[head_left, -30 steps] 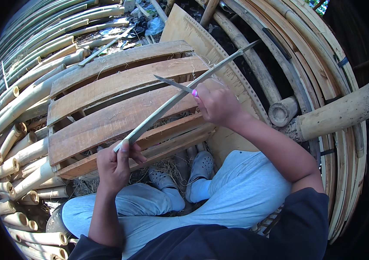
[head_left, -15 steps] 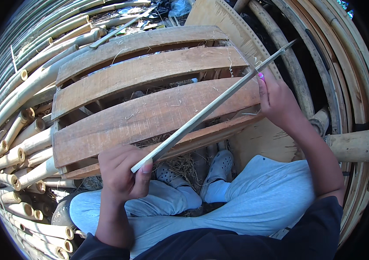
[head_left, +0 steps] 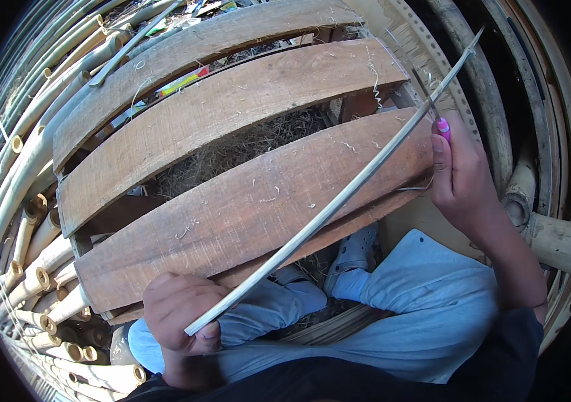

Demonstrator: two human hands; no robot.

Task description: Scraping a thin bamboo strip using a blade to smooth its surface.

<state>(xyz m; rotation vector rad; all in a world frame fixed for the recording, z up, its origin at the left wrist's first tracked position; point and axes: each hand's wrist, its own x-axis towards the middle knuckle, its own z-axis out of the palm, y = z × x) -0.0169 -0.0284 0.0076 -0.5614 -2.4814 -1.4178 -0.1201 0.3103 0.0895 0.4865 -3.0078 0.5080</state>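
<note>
A long, slim bamboo strip (head_left: 319, 224) runs slantwise across the picture, bowed slightly, from low on the left to the upper right. My left hand (head_left: 179, 309) is closed round its near end, thumb alongside. In my right hand (head_left: 463, 174) is a knife (head_left: 443, 128) with a pink handle, the fingers wrapped about it. The dark blade crosses the strip near its far end and appears to touch it. Beneath the strip stands a slatted wooden table (head_left: 252, 194), where thin curled shavings (head_left: 374, 84) lie scattered.
Cut bamboo poles (head_left: 31, 221) are stacked along the left. On the right are a perforated wooden panel (head_left: 426, 47), curved poles and a thick bamboo piece (head_left: 556, 241). My legs (head_left: 426, 281) and grey clogs (head_left: 352, 253) are below the table's near edge. Dry shavings show between the slats.
The whole view has shifted and tilted. My left hand sits lower and my right hand farther right in the picture. More of the knife's blade and pink handle shows now.
</note>
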